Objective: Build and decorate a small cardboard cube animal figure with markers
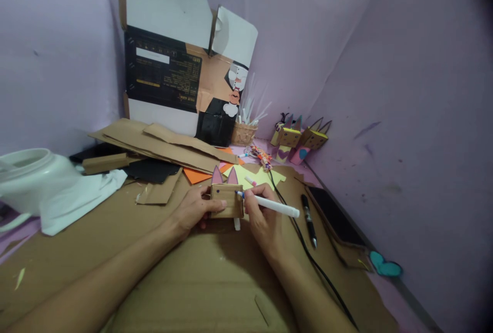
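Note:
A small cardboard box head [226, 209] with two pink pointed ears is held up in the middle of the head view. My left hand [197, 207] grips it from its left side, thumb across the front. One dark blue dot shows on the upper left of its face. My right hand [262, 215] pinches a white marker [279, 206], whose blue tip touches the face near the upper right. Below the box a short white piece [236, 224] sticks out. Behind lie yellow paper [241, 174] and a pink-and-white marker cap [250, 181].
Cardboard sheets [169, 143] are stacked at the back left, beside a white pitcher [46, 184]. A black pen [308, 220], a cable [308, 253] and a phone [339, 215] lie on the right. Finished-looking cardboard animals [288, 139] stand near a basket [244, 132].

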Demonstrator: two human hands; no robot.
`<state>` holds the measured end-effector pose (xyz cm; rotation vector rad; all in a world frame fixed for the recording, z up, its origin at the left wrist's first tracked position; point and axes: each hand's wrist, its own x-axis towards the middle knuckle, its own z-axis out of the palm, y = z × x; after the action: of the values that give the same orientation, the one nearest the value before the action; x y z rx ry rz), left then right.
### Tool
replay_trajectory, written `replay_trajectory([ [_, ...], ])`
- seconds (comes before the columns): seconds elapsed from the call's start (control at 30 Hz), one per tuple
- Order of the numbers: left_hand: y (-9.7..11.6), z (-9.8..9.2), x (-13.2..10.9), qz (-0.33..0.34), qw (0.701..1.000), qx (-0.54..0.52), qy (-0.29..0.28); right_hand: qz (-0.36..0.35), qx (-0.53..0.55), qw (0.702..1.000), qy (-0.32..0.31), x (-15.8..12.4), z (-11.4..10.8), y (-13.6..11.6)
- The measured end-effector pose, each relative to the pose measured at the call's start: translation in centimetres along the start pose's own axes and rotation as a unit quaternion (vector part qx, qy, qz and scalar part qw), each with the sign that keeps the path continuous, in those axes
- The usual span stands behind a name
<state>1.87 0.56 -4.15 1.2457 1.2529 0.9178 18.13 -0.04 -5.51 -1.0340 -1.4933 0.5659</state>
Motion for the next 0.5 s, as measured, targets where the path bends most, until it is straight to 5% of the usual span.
replay_trajectory([
  [0.5, 0.09, 0.04, -0.15, -0.001, 1.0, 0.003, -0.001, 0.008, 0.01, 1.0, 0.004, 0.01, -0.02, -0.04],
])
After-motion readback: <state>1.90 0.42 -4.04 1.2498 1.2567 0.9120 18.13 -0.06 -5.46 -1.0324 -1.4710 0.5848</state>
